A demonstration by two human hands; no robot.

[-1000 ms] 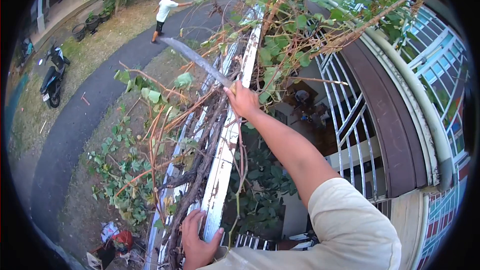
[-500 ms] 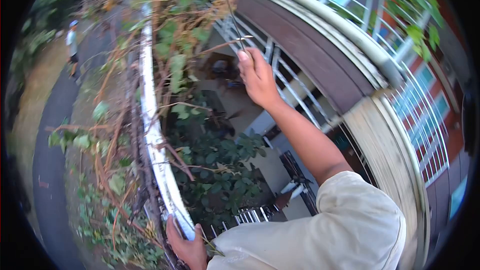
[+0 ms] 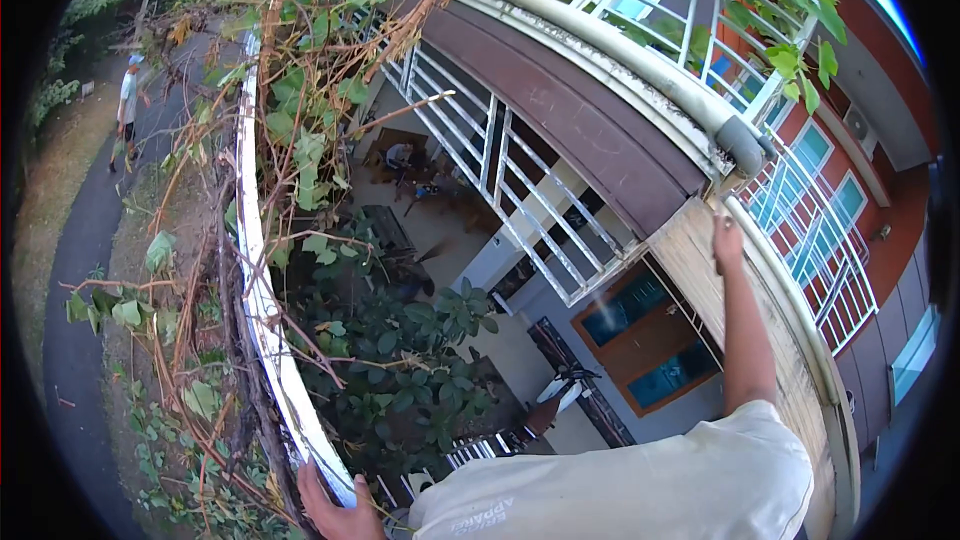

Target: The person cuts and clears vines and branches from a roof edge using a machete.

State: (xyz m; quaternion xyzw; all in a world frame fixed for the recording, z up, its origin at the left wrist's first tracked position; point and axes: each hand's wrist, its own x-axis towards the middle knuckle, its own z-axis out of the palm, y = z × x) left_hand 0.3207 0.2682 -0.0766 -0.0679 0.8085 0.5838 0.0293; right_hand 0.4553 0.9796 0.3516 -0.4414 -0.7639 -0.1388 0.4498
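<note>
My left hand [image 3: 340,510] is at the bottom, its thumb and fingers around the lower end of a long white metal beam [image 3: 262,310]. Brown woody stems [image 3: 236,300] run along the beam's left side. Thin dry vines [image 3: 275,20] and green leaves [image 3: 308,155] tangle over its upper part. My right hand [image 3: 728,243] is raised with the arm stretched out, in front of the pale wall edge beside the gutter. Its fingers are curled closed; whatever they may hold does not show.
A curved gutter pipe [image 3: 640,80] edges the brown roof fascia [image 3: 560,110]. White railings [image 3: 670,0] rise above it. Far below are a leafy shrub [image 3: 400,330], a parked motorcycle [image 3: 560,390] and seated people. Another person [image 3: 128,105] stands by the path [image 3: 75,270] at left.
My right hand has swung right and down, away from the vines to beside the gutter. The thin dark stem it held no longer shows. My left hand stays on the beam.
</note>
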